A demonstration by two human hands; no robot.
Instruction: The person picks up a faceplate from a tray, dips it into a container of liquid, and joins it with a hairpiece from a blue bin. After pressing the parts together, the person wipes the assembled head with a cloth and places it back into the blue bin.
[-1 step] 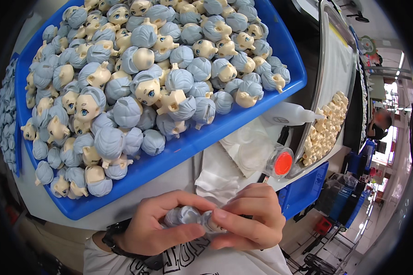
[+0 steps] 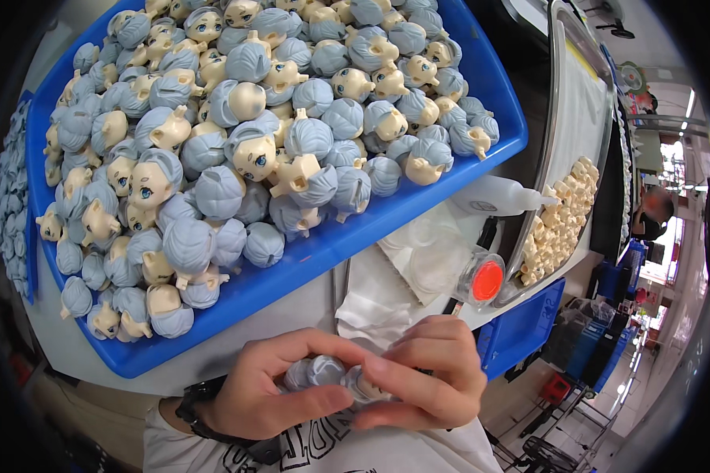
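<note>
Close to my body at the lower middle, my left hand (image 2: 280, 386) is closed around a blue-grey doll hair piece (image 2: 319, 370), which shows between thumb and forefinger. My right hand (image 2: 430, 374) is closed too, its fingertips pinching a small pale rounded doll part (image 2: 361, 386) right beside the hair piece. Fingers cover much of both parts, so I cannot tell if they are joined. Above my hands a large blue tray (image 2: 315, 264) holds a heap of doll heads (image 2: 221, 189) with blue-grey hair, several showing painted faces.
Right of the tray lie a white squeeze bottle (image 2: 497, 195), a clear jar with an orange-red top (image 2: 485, 281) and white tissue (image 2: 375, 315). A metal tray (image 2: 580, 118) holds small cream parts (image 2: 560, 221). A blue bin (image 2: 521, 327) stands lower right. More blue-grey pieces (image 2: 12, 205) lie far left.
</note>
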